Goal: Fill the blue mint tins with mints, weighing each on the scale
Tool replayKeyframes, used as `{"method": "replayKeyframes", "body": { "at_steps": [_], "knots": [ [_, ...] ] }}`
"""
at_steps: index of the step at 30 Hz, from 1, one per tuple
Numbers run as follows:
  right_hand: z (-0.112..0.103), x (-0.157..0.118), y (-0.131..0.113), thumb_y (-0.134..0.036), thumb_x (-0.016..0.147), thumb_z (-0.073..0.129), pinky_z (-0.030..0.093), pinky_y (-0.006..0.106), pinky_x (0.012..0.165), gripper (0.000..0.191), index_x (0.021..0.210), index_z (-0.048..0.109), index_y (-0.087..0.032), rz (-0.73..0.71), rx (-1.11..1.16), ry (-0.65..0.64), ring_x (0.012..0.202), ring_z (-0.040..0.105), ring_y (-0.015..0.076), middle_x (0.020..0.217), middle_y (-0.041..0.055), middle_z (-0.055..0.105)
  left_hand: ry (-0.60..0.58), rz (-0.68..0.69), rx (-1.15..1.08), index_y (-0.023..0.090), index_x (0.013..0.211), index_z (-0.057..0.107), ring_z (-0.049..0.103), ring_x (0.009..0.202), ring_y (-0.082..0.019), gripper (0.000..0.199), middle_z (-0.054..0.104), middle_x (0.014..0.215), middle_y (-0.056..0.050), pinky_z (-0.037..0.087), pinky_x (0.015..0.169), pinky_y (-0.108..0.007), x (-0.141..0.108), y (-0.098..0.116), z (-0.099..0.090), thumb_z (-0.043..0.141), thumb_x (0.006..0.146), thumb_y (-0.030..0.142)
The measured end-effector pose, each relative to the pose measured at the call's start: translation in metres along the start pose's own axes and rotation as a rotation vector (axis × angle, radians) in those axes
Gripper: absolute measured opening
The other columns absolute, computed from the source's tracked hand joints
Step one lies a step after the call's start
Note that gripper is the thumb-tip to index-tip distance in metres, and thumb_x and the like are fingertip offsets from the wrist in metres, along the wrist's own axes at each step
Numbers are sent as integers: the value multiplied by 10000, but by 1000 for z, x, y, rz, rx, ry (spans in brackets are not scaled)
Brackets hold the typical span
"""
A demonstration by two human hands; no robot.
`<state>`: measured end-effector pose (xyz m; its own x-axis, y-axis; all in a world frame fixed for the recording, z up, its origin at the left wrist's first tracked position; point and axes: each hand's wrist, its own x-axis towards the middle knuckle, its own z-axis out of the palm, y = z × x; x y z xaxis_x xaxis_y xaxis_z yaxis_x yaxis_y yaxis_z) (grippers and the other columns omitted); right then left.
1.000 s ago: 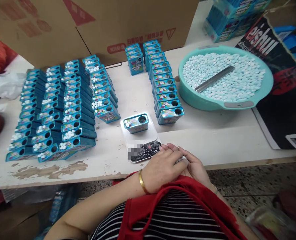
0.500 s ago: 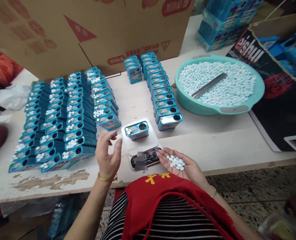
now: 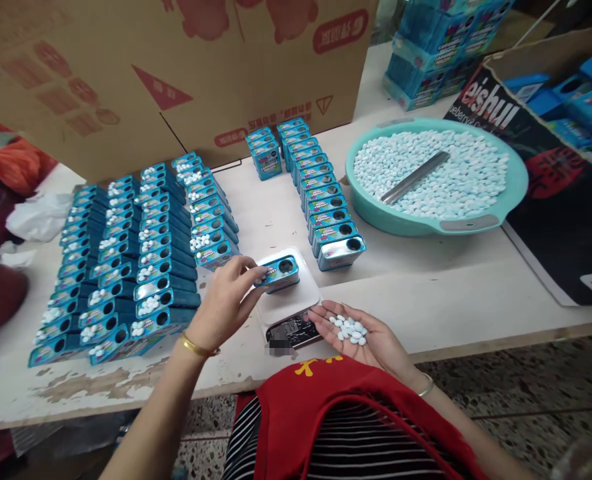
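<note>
A blue candy tin [image 3: 282, 272] stands upright on the white pan of a small kitchen scale [image 3: 301, 298], its round hole showing at the right end of the lid. My left hand [image 3: 233, 290] has its thumb and fingers closed around the tin's left end, over the few candies on the lid there. Palm up beside the scale's dark panel [image 3: 289, 330], my right hand [image 3: 379, 337] cups a small heap of white candies [image 3: 349, 329]. Part of the panel is blurred.
Long rows of blue tins [image 3: 151, 250], many with candies on top, fill the left. Another row of tins [image 3: 325, 190] stands behind the scale. A turquoise basin [image 3: 391, 223] of candies holds a metal strip [image 3: 416, 177]. A large carton [image 3: 201, 73] stands behind; stacked packs [image 3: 419, 73] are back right.
My left hand has moved right and forward from beside the scale and closed on the tin's left end. My right hand still cups its candies. The view has shifted slightly.
</note>
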<state>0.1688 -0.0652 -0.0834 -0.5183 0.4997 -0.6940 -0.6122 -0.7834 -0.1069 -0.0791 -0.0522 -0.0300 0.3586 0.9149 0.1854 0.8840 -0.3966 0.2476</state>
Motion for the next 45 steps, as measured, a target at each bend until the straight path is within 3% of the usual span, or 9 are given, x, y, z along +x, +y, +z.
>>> {"method": "replayKeyframes", "body": {
  "at_steps": [4,9,13,22,31,35,39,43,45],
  "knots": [
    [16,10,5,-164,891,434,520,308,907,249,990,639,-63,50,-28,-40,1025,661,226,997,146,719,-181,78,-56,166,998,560,517,914,-179,171,521,1008,-85,465,791,-331,15,-7,-17,445,927,272],
    [31,24,15,-184,903,418,518,305,895,265,985,633,-53,127,-77,-136,986,677,218,964,159,720,-319,116,-68,176,1099,528,534,853,-152,221,511,1023,-81,483,751,-298,25,-9,-24,412,944,283],
    [38,32,19,-187,899,429,514,304,897,254,1000,618,-51,147,-98,-165,975,681,211,980,168,715,-389,124,-75,174,1032,550,520,777,-126,185,498,985,-65,464,685,-258,31,-12,-26,421,938,267],
    [55,46,27,-195,911,409,503,301,912,270,1024,604,-47,170,-77,-247,961,684,197,979,160,712,-325,135,-135,155,870,522,476,714,-107,139,496,878,-36,405,640,-232,32,-17,-26,418,929,225],
    [66,51,32,-172,920,368,509,304,903,282,965,614,-42,157,-12,-265,912,692,176,910,147,721,-301,120,-181,152,854,559,458,657,-87,71,496,847,-26,398,599,-220,32,-18,-29,489,861,163],
    [69,49,34,-153,914,379,539,296,846,250,902,614,-69,137,34,-254,798,694,142,835,111,720,-236,130,-327,155,820,570,487,677,-92,73,521,792,-15,416,607,-216,29,-3,-31,510,861,154],
    [69,46,35,-125,916,367,566,249,720,257,811,600,-108,122,89,-266,604,654,93,679,30,684,-253,189,-430,175,1002,580,549,820,-115,139,582,912,-42,466,710,-238,19,15,-30,505,887,151],
    [65,40,32,-166,919,381,549,267,810,256,923,615,-61,159,27,-248,840,700,164,846,120,713,-14,38,-299,179,1014,566,537,810,-117,129,584,917,-41,461,723,-257,12,4,-28,504,900,187],
    [61,36,29,-179,923,377,536,270,851,275,963,613,-44,158,2,-229,911,693,188,889,142,712,-39,2,-220,184,1017,572,522,790,-127,146,567,906,-39,455,712,-272,12,-7,-25,525,897,253]
  ]
}}
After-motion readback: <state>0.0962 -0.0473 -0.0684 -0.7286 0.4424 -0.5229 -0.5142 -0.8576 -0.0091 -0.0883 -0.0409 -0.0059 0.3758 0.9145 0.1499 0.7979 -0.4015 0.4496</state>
